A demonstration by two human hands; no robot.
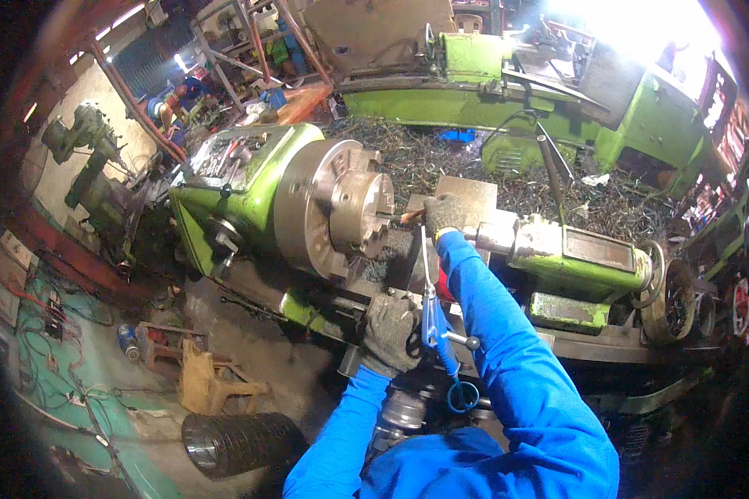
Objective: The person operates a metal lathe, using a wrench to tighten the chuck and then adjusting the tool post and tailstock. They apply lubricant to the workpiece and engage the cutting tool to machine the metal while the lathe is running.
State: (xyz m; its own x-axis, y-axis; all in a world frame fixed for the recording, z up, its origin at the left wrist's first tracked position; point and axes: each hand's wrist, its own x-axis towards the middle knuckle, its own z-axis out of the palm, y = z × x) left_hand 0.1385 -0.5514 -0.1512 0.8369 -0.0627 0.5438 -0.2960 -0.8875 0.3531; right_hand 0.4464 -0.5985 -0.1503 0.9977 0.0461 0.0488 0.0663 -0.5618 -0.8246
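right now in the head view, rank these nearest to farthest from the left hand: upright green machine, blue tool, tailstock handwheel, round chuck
1. Blue tool: just right of the left hand
2. Round chuck: ahead, slightly left
3. Tailstock handwheel: off to the right
4. Upright green machine: background, far left

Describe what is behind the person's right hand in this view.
Behind the gloved right hand, part of a flat plate shows, with tangled metal shavings beyond. The hand covers the plate's lower left part, so what lies there cannot be seen.
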